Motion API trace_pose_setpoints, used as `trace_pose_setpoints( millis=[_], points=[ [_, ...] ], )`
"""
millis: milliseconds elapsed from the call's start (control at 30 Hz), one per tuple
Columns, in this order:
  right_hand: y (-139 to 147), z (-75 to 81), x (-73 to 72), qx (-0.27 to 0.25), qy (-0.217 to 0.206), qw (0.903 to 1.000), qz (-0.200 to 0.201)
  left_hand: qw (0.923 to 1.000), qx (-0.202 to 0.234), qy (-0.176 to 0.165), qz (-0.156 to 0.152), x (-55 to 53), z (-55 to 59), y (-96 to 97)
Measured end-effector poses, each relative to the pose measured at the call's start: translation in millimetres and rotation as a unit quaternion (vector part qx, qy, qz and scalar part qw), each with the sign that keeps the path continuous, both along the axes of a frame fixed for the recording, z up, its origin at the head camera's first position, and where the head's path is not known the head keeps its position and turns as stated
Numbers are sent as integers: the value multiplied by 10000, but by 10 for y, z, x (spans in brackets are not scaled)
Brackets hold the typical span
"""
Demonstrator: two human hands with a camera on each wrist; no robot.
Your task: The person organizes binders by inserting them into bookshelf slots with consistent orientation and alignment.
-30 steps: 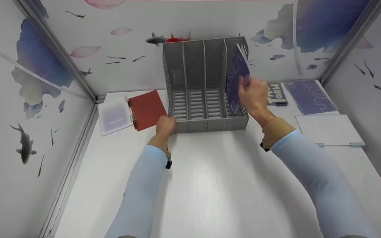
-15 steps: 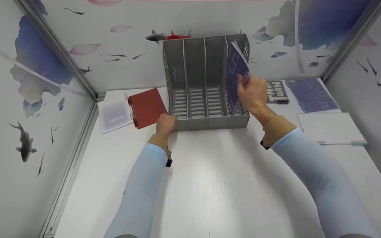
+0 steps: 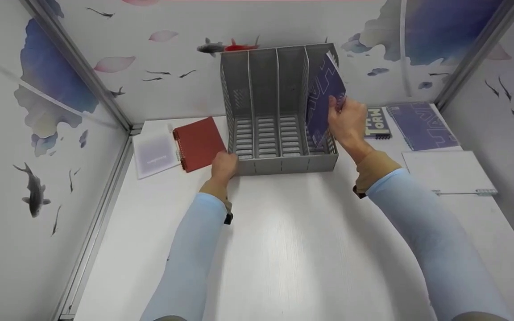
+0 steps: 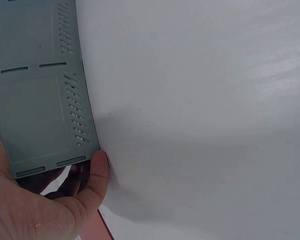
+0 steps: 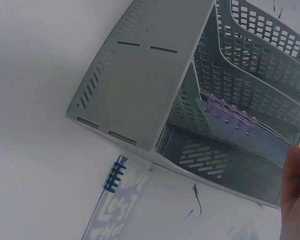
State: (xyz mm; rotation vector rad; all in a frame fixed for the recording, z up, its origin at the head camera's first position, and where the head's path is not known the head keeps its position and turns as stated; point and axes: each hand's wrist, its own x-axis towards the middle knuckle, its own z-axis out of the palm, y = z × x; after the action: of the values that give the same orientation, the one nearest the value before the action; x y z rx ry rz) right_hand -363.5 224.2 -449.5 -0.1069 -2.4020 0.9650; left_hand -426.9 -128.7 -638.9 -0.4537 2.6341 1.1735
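Note:
A grey file organizer (image 3: pixel 295 165) with upright dividers stands against the back wall. My left hand (image 3: pixel 224 165) grips its front left corner; in the left wrist view, the hand (image 4: pixel 45 205) has its fingers curled at the organizer's edge. My right hand (image 3: pixel 348 122) pinches a purple notebook (image 3: pixel 324 93) by its right edge. That notebook stands upright, slightly tilted, inside the rightmost compartment. Its purple binding rings (image 5: pixel 230 114) show between the mesh walls in the right wrist view, where only part of the right hand (image 5: pixel 297 195) is visible.
Left of the organizer lie a red notebook (image 3: pixel 200 143) and a pale lavender-white notebook (image 3: pixel 156 154). On the right are a dark lettered notebook (image 3: pixel 378 123), another purple notebook (image 3: pixel 420 125) and a white ring-bound notebook (image 3: pixel 449 171). Printed walls enclose the white table (image 3: pixel 279 245).
My right hand has shifted slightly right, and the top of the purple notebook has swung right with it. The left hand keeps its hold on the organizer's corner.

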Motion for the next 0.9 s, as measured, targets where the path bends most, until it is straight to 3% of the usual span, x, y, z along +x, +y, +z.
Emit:
trace_pose_setpoints(
  millis=[233,600,733,900],
  points=[
    [33,-100,-73,-113,-208,9994,-266,9999,125,-114,10,29,34,-5],
    [103,-131,-61,-294,-195,9974,-627,9995,-138,239,-159,46,1,-4],
    [130,-121,-46,-344,-213,9970,-666,9997,-54,209,-70,103,92,31],
    [159,-104,-35,-332,-143,9967,-721,9998,157,65,77,342,475,124]
  ],
)
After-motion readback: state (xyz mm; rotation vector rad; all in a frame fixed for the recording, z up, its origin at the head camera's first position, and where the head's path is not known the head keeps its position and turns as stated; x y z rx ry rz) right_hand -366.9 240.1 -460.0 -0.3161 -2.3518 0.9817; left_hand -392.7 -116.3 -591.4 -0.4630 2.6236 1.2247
